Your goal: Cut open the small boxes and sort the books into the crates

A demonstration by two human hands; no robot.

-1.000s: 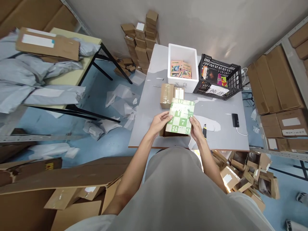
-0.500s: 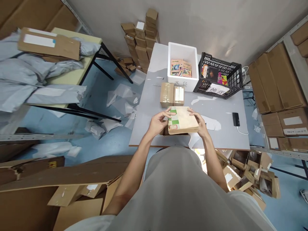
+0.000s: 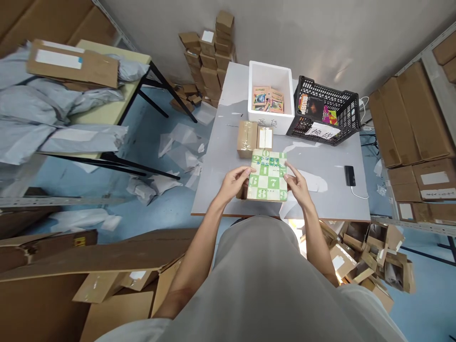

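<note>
A book (image 3: 268, 176) with a green-and-white checkered cover, printed with numbers and Chinese characters, is held over the near part of the table. My left hand (image 3: 235, 183) pinches its left edge between thumb and fingers. On the opposite edge, my right hand (image 3: 298, 186) grips with the thumb and bent fingers, the index finger reaching along the side. Something brown, perhaps a cardboard box (image 3: 243, 193), shows beneath the book and is mostly hidden. Just beyond the book stand two small taped cardboard boxes (image 3: 247, 137), side by side.
On the table (image 3: 221, 156) stand a white foam box (image 3: 252, 90) holding small packs and a black crate (image 3: 351, 116) with books. A black phone-like device (image 3: 349, 175) lies right, cabled. Opened cartons (image 3: 377, 256) lie right on the floor; a large carton (image 3: 107, 259) is at left.
The book has been turned over: a plain pale side with a green strip faced up before, and now the checkered cover does. My right hand has shifted its hold along the right edge.
</note>
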